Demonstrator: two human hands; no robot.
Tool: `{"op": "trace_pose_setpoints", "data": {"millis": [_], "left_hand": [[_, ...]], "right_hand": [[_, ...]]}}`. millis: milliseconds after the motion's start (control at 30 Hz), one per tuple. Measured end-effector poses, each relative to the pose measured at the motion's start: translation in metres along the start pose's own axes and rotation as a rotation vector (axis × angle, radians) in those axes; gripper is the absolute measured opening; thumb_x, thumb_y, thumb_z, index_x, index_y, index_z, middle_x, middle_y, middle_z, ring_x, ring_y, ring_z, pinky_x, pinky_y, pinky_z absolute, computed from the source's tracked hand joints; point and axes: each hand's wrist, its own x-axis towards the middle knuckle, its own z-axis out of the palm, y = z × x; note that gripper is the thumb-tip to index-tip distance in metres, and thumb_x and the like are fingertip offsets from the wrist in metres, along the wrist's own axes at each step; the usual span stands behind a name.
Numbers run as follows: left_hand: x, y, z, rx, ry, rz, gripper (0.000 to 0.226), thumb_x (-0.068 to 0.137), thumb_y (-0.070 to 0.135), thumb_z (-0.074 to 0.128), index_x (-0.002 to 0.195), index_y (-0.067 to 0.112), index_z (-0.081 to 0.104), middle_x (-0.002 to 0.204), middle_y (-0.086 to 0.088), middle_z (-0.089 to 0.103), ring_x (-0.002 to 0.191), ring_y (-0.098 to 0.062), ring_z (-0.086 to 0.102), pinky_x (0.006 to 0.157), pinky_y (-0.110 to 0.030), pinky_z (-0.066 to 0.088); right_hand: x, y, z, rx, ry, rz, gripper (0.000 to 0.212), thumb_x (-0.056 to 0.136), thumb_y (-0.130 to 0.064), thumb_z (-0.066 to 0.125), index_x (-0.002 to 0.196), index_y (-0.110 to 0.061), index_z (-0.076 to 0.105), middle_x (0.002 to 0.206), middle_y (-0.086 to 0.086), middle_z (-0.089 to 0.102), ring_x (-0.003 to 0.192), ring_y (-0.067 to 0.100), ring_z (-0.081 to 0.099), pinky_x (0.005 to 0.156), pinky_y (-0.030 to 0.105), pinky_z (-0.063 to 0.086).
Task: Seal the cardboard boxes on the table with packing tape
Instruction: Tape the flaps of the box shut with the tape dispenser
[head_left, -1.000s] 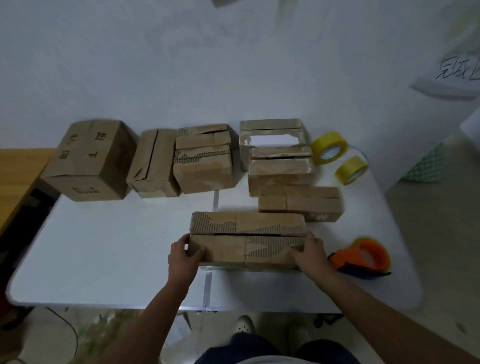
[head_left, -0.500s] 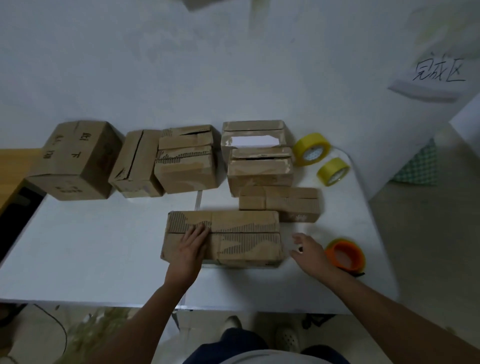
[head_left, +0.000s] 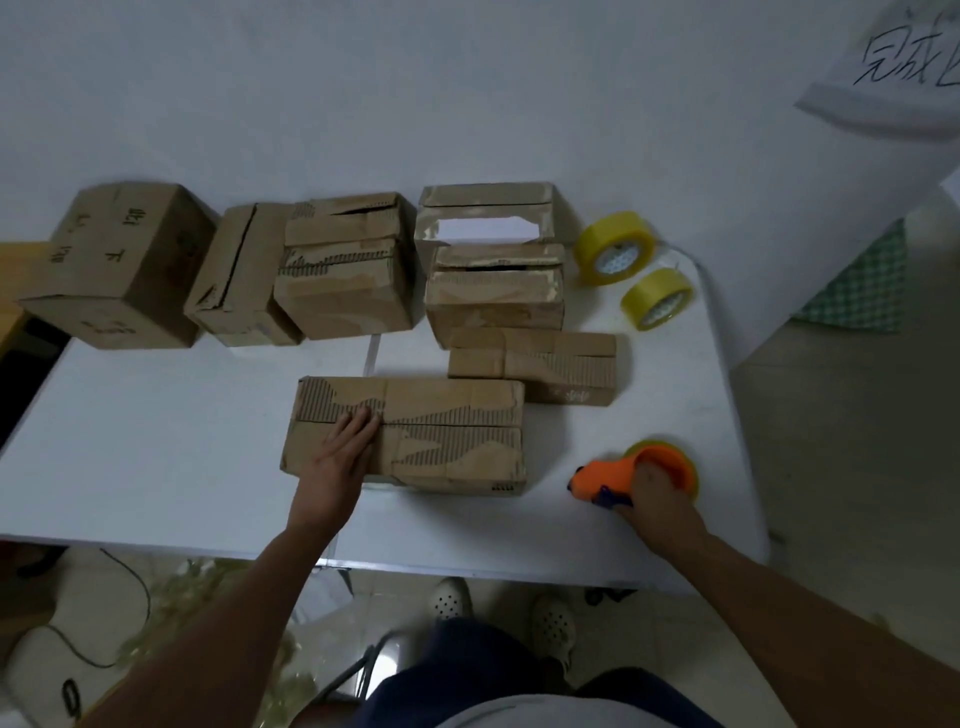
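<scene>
Head view, at the start of the taping step. My right hand (head_left: 655, 493) has left the end of the long flat box (head_left: 410, 434), which it was steadying a second ago, and now lies on the orange tape dispenser (head_left: 618, 475) at the near right of the counter (head_left: 156, 467). Its fingers curl round the handle, and the dispenser has swung so that its nose points toward the box. My left hand (head_left: 345, 447), which gripped the box's left end a second ago, now lies flat on the lid, its fingers (head_left: 363, 418) straight and pressing beside the centre seam. The box lies near the front edge, its seam untaped; I judge the next move to be bringing the dispenser to the seam. Further boxes stand in a row behind, with two yellow tape rolls (head_left: 615, 247) at far right.
</scene>
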Motion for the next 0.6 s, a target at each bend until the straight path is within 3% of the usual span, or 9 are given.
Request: {"op": "trace_pose_setpoints", "data": {"millis": [33, 67, 133, 167, 267, 367, 467, 533, 600], "left_hand": [[0.0, -0.001, 0.0, 0.003, 0.002, 0.003, 0.043, 0.103, 0.012, 0.048, 0.146, 0.015, 0.047, 0.154, 0.002, 0.036, 0.147, -0.016, 0.021, 0.118, -0.029, 0.017], [0.0, -0.002, 0.001, 0.009, 0.003, 0.005, 0.043, 0.103, 0.013, 0.048, 0.146, 0.016, 0.047, 0.154, 0.002, 0.036, 0.147, -0.016, 0.021, 0.118, -0.03, 0.017], [0.0, -0.003, 0.001, 0.011, 0.001, 0.004, 0.043, 0.103, 0.014, 0.048, 0.146, 0.017, 0.047, 0.154, 0.004, 0.035, 0.147, -0.015, 0.021, 0.118, -0.03, 0.017], [0.0, -0.004, 0.001, 0.004, 0.003, 0.007, 0.043, 0.103, 0.015, 0.048, 0.146, 0.016, 0.047, 0.153, 0.005, 0.034, 0.147, -0.015, 0.021, 0.118, -0.03, 0.017], [0.001, -0.006, 0.001, -0.002, 0.015, 0.032, 0.042, 0.102, 0.015, 0.05, 0.144, 0.016, 0.049, 0.152, 0.005, 0.036, 0.145, -0.015, 0.024, 0.118, -0.034, 0.021], [0.003, -0.009, -0.006, 0.004, 0.019, 0.081, 0.041, 0.1, 0.019, 0.053, 0.141, 0.016, 0.053, 0.149, -0.002, 0.045, 0.14, -0.02, 0.034, 0.115, -0.035, 0.027], [0.009, -0.011, -0.02, 0.031, -0.044, 0.108, 0.047, 0.1, 0.044, 0.046, 0.139, 0.019, 0.056, 0.145, -0.005, 0.051, 0.133, -0.024, 0.042, 0.111, -0.037, 0.034], [0.013, -0.014, -0.029, 0.074, -0.096, 0.133, 0.056, 0.096, 0.05, 0.033, 0.139, 0.022, 0.056, 0.144, -0.004, 0.052, 0.13, -0.025, 0.044, 0.109, -0.037, 0.036], [0.018, -0.018, -0.037, 0.122, -0.131, 0.175, 0.057, 0.094, 0.05, 0.033, 0.139, 0.024, 0.057, 0.144, -0.002, 0.053, 0.128, -0.026, 0.047, 0.107, -0.041, 0.04]], "right_hand": [[-0.005, 0.007, 0.005, 0.037, 0.047, -0.023, 0.015, 0.095, -0.017, 0.058, 0.11, -0.019, 0.061, 0.113, 0.004, 0.058, 0.101, 0.016, 0.054, 0.071, -0.003, 0.037], [-0.006, 0.017, 0.012, 0.057, 0.069, -0.012, 0.016, 0.096, -0.019, 0.057, 0.112, -0.017, 0.058, 0.112, 0.003, 0.058, 0.1, 0.017, 0.054, 0.071, 0.001, 0.039], [-0.002, 0.024, 0.02, -0.069, 0.132, 0.004, 0.045, 0.099, -0.031, 0.051, 0.136, -0.008, 0.04, 0.126, 0.011, 0.055, 0.111, 0.027, 0.055, 0.083, 0.025, 0.043], [0.003, 0.024, 0.022, -0.116, 0.189, -0.01, 0.054, 0.099, -0.036, 0.049, 0.142, -0.007, 0.032, 0.128, 0.014, 0.055, 0.111, 0.029, 0.056, 0.082, 0.031, 0.043], [0.007, 0.004, 0.012, -0.106, 0.378, -0.159, 0.053, 0.098, -0.043, 0.045, 0.138, -0.008, 0.037, 0.112, 0.012, 0.063, 0.093, 0.029, 0.064, 0.067, 0.034, 0.048], [-0.003, -0.046, -0.015, 0.017, 0.544, -0.293, 0.053, 0.094, -0.054, 0.035, 0.122, -0.01, 0.045, 0.097, 0.009, 0.064, 0.076, 0.028, 0.064, 0.057, 0.038, 0.05], [-0.014, -0.102, -0.032, 0.16, 0.527, -0.451, 0.053, 0.089, -0.061, 0.033, 0.108, -0.014, 0.05, 0.092, 0.004, 0.066, 0.075, 0.022, 0.065, 0.062, 0.042, 0.053], [-0.016, -0.141, -0.034, 0.209, 0.451, -0.526, 0.048, 0.092, -0.059, 0.037, 0.108, -0.016, 0.052, 0.091, 0.0, 0.068, 0.077, 0.015, 0.066, 0.064, 0.038, 0.054], [-0.018, -0.177, -0.027, 0.26, 0.335, -0.546, 0.039, 0.096, -0.053, 0.043, 0.107, -0.018, 0.056, 0.091, -0.003, 0.069, 0.076, 0.011, 0.067, 0.063, 0.03, 0.055]]}}
